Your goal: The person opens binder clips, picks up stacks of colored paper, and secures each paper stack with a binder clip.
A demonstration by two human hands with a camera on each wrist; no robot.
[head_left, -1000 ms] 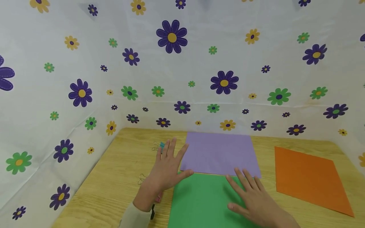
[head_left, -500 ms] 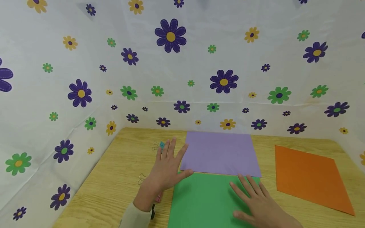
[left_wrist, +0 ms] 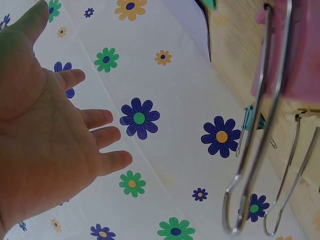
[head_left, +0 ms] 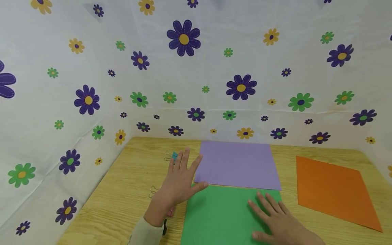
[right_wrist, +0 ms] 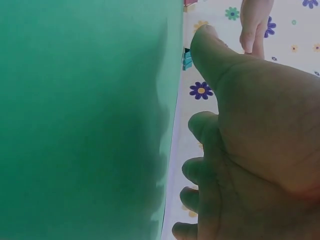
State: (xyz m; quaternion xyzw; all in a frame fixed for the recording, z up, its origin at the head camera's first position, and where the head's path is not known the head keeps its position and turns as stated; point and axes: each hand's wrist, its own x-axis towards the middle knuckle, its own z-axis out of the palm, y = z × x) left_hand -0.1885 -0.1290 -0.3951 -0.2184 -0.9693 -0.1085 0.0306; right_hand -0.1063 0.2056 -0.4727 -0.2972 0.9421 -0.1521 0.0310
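Fingers spread, my left hand hovers palm down beside the left edge of a green sheet, holding nothing. Its fingertips overlap a teal binder clip in the head view. My right hand is over the right part of the green sheet, fingers straight and spread, a shadow beneath it; the right wrist view shows its palm apart from the sheet. A purple sheet lies just behind the green one. A pink binder clip with wire handles looms close in the left wrist view, mostly hidden by my left arm in the head view.
An orange sheet lies askew at the right. Another clip's wire handles show left of my left wrist. Flower-printed white cloth walls the wooden table at the back and sides.
My right hand has moved slightly toward me and to the right, lower over the green sheet. The left hand stays in place, and the sheets lie as before.
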